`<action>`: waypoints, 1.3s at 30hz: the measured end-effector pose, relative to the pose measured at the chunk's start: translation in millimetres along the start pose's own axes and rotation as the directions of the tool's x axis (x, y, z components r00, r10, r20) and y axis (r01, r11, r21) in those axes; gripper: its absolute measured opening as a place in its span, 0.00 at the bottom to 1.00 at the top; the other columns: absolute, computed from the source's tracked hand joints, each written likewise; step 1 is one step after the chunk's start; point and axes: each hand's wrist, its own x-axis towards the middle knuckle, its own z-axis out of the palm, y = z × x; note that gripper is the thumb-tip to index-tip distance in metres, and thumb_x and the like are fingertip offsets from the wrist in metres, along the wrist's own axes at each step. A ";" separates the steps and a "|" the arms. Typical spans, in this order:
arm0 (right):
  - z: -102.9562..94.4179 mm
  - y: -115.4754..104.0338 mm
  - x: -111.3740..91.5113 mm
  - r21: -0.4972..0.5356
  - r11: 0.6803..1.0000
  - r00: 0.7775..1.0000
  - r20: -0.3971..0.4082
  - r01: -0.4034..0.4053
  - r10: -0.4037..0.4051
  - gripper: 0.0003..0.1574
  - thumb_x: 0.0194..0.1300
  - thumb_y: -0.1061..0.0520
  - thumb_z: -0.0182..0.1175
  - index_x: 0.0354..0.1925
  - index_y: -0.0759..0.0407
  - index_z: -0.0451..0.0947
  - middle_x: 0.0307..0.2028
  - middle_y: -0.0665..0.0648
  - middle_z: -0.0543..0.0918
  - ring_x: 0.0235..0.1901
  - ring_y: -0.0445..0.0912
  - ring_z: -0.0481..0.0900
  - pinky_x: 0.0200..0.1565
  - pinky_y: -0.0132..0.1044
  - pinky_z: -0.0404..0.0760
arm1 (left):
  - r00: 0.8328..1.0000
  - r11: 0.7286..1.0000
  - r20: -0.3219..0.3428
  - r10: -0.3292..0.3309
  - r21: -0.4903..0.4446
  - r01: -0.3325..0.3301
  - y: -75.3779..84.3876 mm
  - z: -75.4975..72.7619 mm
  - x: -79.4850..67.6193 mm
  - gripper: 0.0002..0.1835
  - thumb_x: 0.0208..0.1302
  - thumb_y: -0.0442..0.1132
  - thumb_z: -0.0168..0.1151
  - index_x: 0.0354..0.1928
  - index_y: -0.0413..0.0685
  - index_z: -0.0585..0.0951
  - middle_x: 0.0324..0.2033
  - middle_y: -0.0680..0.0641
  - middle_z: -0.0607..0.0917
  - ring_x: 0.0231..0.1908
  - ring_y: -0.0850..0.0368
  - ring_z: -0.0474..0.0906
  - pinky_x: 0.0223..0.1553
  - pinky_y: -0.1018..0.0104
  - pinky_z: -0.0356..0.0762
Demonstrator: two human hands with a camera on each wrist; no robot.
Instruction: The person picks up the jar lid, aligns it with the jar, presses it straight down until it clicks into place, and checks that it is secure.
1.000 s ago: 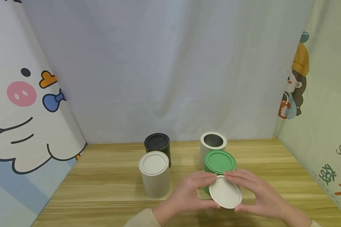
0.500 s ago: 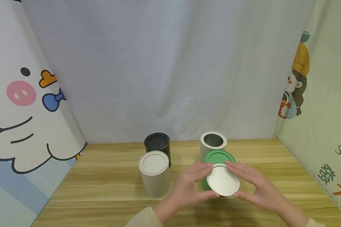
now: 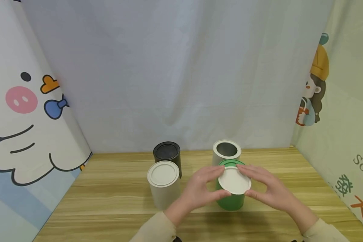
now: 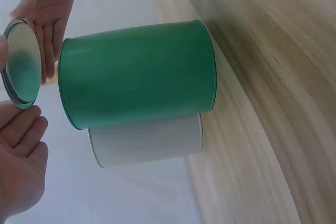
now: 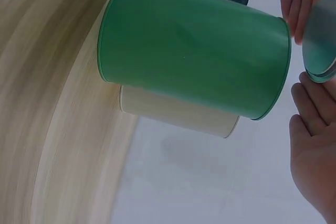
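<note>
Both hands hold a round white lid (image 3: 234, 180) by its rim, tilted over the front of the green can (image 3: 231, 201). My left hand (image 3: 203, 188) grips its left side and my right hand (image 3: 267, 188) its right side, thumbs at the near edge and fingers at the far edge. In the left wrist view the lid's shiny metal underside (image 4: 23, 61) shows, with a gap between it and the green can (image 4: 136, 72). Directly behind the green can stands a white can (image 3: 227, 148) with an open, dark mouth.
At left, a white can with its lid on (image 3: 164, 185) stands in front of a black lidded can (image 3: 167, 151). The wooden table (image 3: 109, 195) ends at a grey curtain (image 3: 157, 74). Printed cloths flank it on both sides.
The white lid and both hands have moved forward and slightly left, from in front of the green can to over its top. The cans have stayed where they were.
</note>
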 end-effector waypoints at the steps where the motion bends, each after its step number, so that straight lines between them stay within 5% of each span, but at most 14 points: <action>1: 0.1 1.5 0.6 -0.005 1.000 1.000 0.001 -0.009 0.009 0.46 0.50 0.61 0.76 0.67 0.60 0.72 0.66 0.55 0.74 0.65 0.41 0.68 0.64 0.27 0.64 | 1.000 1.000 0.003 -0.013 -0.005 0.013 -1.1 0.0 0.9 0.36 0.46 0.43 0.81 0.58 0.35 0.80 0.57 0.41 0.81 0.59 0.48 0.77 0.64 0.60 0.70; 19: 2.9 20.0 16.0 -0.022 0.994 0.990 -0.086 -0.110 0.107 0.42 0.51 0.65 0.75 0.65 0.60 0.74 0.62 0.59 0.78 0.61 0.38 0.71 0.59 0.26 0.68 | 0.984 0.986 -0.068 -0.166 0.021 0.168 -12.5 2.4 21.8 0.30 0.51 0.40 0.79 0.56 0.35 0.82 0.53 0.42 0.84 0.55 0.47 0.80 0.59 0.62 0.75; 29: 1.7 25.4 28.9 -0.069 0.980 0.979 -0.100 -0.186 0.178 0.39 0.53 0.62 0.74 0.63 0.65 0.75 0.60 0.63 0.78 0.58 0.60 0.75 0.53 0.60 0.74 | 0.963 0.965 -0.077 -0.259 0.020 0.261 -21.3 4.4 34.3 0.28 0.53 0.41 0.77 0.56 0.37 0.82 0.53 0.43 0.84 0.54 0.48 0.81 0.57 0.63 0.77; 35: -0.9 38.4 35.4 -0.039 0.986 0.985 -0.065 -0.160 0.158 0.37 0.56 0.64 0.72 0.64 0.65 0.74 0.63 0.62 0.76 0.62 0.54 0.72 0.61 0.31 0.68 | 0.944 0.947 -0.085 -0.320 0.005 0.321 -28.9 4.0 42.7 0.27 0.54 0.40 0.77 0.57 0.39 0.82 0.53 0.44 0.84 0.55 0.48 0.80 0.57 0.62 0.77; 39: -3.6 46.9 41.1 0.001 0.980 0.979 -0.031 -0.200 0.200 0.35 0.61 0.65 0.68 0.65 0.67 0.72 0.64 0.65 0.74 0.63 0.59 0.71 0.63 0.47 0.71 | 0.943 0.948 -0.111 -0.314 0.011 0.317 -36.0 4.0 49.4 0.25 0.54 0.38 0.76 0.55 0.39 0.83 0.53 0.43 0.84 0.55 0.47 0.80 0.57 0.62 0.77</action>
